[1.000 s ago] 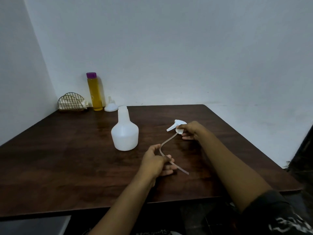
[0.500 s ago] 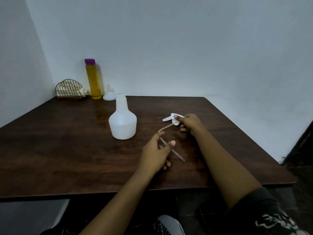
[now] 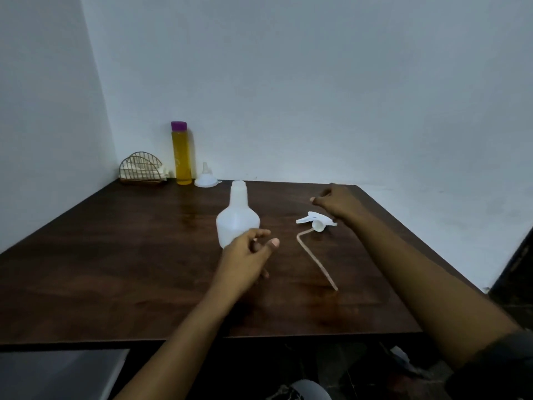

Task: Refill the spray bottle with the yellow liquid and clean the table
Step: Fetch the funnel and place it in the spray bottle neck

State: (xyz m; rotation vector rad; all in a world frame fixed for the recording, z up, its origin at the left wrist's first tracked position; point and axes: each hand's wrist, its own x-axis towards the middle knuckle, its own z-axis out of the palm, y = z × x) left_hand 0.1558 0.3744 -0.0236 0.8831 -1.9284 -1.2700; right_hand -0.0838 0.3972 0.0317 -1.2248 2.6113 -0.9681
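In the head view, the only one given, a change from the two earlier pictures is seen. There the spray head (image 3: 315, 222) was pinched by the right hand and its dip tube (image 3: 314, 259) by the left. Now both parts lie released on the dark worktop (image 3: 115, 255), the tube bent and trailing toward the near edge.

The right hand (image 3: 336, 202) is raised just beyond the spray head, its fingers loosely curled and nothing held in them. The left hand (image 3: 245, 255) has been moved away from the tube toward the spray bottle (image 3: 237, 217). Its thumb is out, its fingers are half bent, and nothing is gripped. It overlaps the lower right of the bottle, but whether it touches the bottle cannot be told.

The spray bottle stands upright near the middle of the worktop with its neck uncovered, so the opening step can be judged as done. Filling has not yet begun. The tall bottle of yellow liquid (image 3: 181, 157), its purple cap on, is set at the far left against the wall. A white funnel (image 3: 206, 180) is seen just beside it and a wire holder (image 3: 141, 168) on its other side. All three lie well apart from both hands, beyond the spray bottle, so a reach to the far corner is probably called for next.
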